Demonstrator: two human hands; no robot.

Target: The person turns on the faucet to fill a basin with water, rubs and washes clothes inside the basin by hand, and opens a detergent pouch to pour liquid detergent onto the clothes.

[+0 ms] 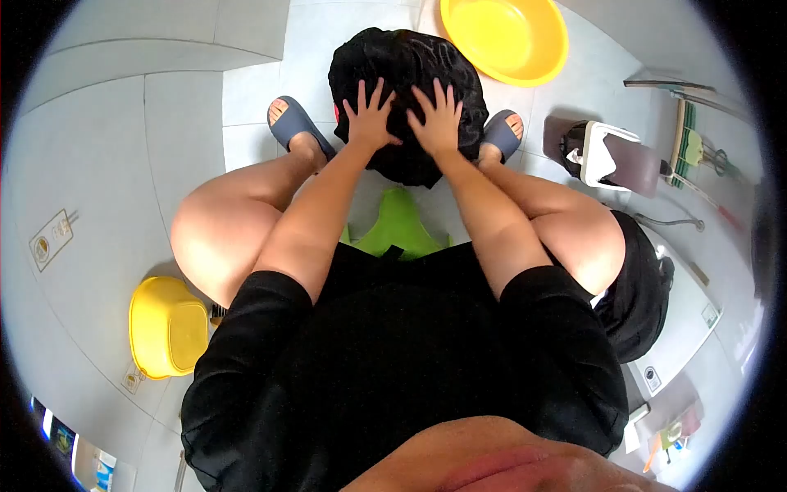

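A heap of shiny black cloth [402,61] lies between my feet, bunched and wrinkled. Something red peeks out at its left edge, and what is under the cloth is hidden. My left hand [370,116] rests on the left part of the cloth with fingers spread. On the right part lies my right hand [437,121], its fingers spread as well. Both palms face down, a small gap of cloth between them. Nearer to me, a green plastic stool [398,221] shows between my thighs.
Beyond the cloth at the right is a yellow basin [508,37]. Another yellow tub [168,328] stands at the left by the wall. A waste bin [602,156] with a white rim is at the right. Black fabric [643,303] hangs over a white surface. Grey slippers [293,123] flank the cloth.
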